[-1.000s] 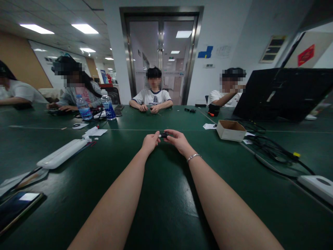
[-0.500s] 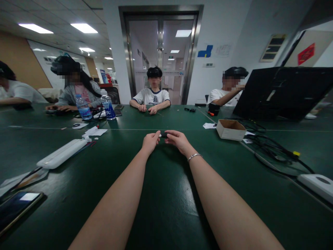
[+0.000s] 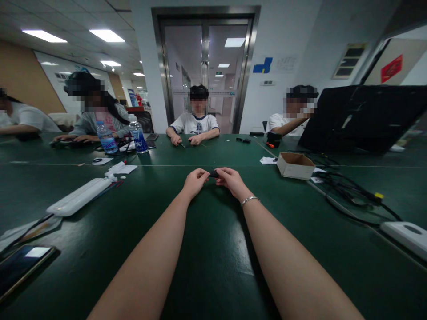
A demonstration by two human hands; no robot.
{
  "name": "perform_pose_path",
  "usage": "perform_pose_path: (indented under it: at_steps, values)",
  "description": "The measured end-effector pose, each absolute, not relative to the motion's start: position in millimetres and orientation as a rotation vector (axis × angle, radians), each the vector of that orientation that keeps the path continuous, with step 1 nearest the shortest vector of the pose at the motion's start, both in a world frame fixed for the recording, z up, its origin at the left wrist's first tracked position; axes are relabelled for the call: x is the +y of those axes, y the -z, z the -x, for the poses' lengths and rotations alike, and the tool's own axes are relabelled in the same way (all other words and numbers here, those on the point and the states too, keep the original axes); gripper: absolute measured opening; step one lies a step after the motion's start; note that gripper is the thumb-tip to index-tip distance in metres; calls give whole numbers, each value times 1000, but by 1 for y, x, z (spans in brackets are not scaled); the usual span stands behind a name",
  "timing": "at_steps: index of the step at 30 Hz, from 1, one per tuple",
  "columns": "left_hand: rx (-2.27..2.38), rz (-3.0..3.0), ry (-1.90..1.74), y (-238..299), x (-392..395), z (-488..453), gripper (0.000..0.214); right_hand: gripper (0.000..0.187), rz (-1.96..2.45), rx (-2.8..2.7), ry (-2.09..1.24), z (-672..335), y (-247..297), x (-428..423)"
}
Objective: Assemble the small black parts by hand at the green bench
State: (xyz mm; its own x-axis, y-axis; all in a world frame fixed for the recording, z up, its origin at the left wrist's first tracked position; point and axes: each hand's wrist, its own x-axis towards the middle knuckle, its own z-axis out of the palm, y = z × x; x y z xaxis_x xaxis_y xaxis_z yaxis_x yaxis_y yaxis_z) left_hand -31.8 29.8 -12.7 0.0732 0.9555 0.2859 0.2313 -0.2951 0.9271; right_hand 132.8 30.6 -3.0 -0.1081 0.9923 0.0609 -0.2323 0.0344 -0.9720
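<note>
My left hand (image 3: 194, 181) and my right hand (image 3: 231, 180) meet over the middle of the green table (image 3: 207, 249). Both pinch a small black object (image 3: 214, 174) between their fingertips; what it is I cannot make out. The fingers of both hands are curled round it. A thin bracelet (image 3: 249, 200) sits on my right wrist. Both forearms stretch forward from the bottom of the view.
A white power strip (image 3: 79, 197) and a phone (image 3: 20, 266) lie at the left, with two water bottles (image 3: 138, 138) beyond. At the right are a small cardboard box (image 3: 295, 165), black cables (image 3: 350, 193) and a dark laptop lid (image 3: 363, 118). Other people sit at the far side.
My left fingers have curled tighter onto the small black object and my right hand shifted slightly. The person opposite has moved their hands apart.
</note>
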Motion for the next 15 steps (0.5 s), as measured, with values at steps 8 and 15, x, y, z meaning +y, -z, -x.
perform_pose_path:
  at_steps: [8,15]
  values:
    - [1336,-1578,-1230,13,32,33,40,14,874,-1226,-1310,-132,4,33]
    - [1424,-1477,-1233,9,33,34,45,18,829,-1252,-1294,-126,0,32]
